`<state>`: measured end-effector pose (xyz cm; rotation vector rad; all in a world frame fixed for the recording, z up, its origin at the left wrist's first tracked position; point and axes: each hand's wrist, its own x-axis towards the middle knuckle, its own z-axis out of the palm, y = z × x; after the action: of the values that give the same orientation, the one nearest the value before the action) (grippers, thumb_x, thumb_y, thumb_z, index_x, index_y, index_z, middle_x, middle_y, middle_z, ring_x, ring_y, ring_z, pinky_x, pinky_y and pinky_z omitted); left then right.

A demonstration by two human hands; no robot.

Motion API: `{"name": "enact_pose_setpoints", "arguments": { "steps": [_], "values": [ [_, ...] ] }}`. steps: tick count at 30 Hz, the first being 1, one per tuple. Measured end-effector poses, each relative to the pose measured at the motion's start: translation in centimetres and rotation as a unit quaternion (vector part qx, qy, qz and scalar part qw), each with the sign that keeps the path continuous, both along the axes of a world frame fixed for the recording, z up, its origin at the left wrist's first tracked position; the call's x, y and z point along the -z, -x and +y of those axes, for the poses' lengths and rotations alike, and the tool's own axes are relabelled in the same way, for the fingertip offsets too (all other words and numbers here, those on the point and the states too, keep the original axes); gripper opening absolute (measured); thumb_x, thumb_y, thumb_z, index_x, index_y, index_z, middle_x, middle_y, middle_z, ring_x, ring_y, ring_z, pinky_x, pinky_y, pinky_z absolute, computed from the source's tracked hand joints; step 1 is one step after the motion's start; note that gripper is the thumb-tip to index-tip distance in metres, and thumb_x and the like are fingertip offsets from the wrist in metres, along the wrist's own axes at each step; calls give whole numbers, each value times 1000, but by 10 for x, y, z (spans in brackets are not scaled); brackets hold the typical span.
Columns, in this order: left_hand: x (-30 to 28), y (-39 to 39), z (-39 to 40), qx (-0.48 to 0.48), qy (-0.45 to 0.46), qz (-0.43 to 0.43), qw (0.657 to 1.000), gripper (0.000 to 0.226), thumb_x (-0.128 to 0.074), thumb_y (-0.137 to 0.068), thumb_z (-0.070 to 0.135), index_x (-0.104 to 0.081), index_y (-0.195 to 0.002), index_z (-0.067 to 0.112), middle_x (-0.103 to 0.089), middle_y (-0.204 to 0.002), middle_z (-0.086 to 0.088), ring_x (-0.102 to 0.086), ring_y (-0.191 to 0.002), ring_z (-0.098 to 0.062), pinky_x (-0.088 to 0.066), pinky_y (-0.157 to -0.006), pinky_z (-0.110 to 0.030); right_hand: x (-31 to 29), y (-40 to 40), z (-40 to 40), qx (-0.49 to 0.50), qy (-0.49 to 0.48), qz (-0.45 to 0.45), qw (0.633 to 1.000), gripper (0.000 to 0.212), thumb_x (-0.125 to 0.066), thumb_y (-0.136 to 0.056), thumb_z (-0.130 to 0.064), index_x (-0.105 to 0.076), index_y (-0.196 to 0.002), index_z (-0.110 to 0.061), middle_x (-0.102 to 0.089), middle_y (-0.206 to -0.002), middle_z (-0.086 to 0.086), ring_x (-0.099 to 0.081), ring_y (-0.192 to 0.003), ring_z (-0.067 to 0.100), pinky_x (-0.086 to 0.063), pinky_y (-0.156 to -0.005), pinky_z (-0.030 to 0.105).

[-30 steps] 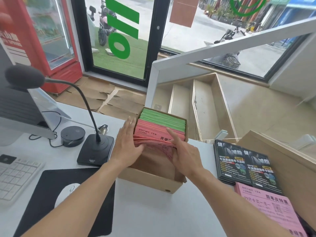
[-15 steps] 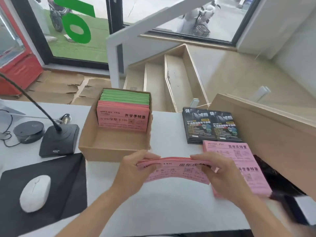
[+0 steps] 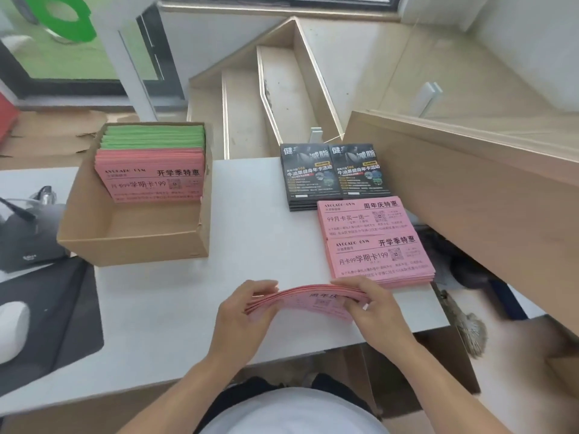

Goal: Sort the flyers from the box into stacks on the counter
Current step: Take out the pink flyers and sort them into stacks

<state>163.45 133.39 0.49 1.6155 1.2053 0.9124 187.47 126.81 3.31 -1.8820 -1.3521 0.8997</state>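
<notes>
A bundle of pink flyers [image 3: 308, 301] is held just above the white counter [image 3: 257, 195] near its front edge. My left hand [image 3: 242, 321] grips its left end and my right hand [image 3: 372, 311] grips its right end. The open cardboard box [image 3: 134, 245] stands at the left with upright pink flyers [image 3: 152, 180] in front of green flyers [image 3: 153, 136]. On the counter to the right lie a black flyer stack [image 3: 335, 173] and, nearer, a pink flyer stack [image 3: 372, 242].
A black mouse pad [image 3: 47, 317] with a white mouse [image 3: 11, 321] lies at the left, behind it a microphone base [image 3: 25, 239]. A raised wooden ledge [image 3: 470, 189] borders the counter's right side. Stairs drop away behind the counter.
Both hands lifted a bundle of pink flyers out of the box and brought it toward me over the counter's front. The view tilted downward.
</notes>
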Motion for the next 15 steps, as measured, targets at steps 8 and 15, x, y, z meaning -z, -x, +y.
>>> {"name": "enact_pose_setpoints", "arguments": {
  "steps": [8,15],
  "values": [
    [-10,-8,-12,-55,75,-26,995,28,-82,-81,2,-74,-95,25,-74,-88,17,-68,-87,-5,-48,-73,-9,-2,-19,-4,-37,-61,19,997,44,-62,-93,9,-72,-112,-30,-67,-106,-22,-57,-109,-9,-45,-85,5],
    [-1,-36,-28,-56,94,-39,993,24,-75,-89,9,-71,-99,31,-75,-94,14,-70,-94,-11,-56,-80,-22,7,-44,-8,-2,-11,75,997,43,-68,-93,-4,-67,-110,-44,-67,-108,-30,-58,-109,-7,-50,-85,12]
  ]
}}
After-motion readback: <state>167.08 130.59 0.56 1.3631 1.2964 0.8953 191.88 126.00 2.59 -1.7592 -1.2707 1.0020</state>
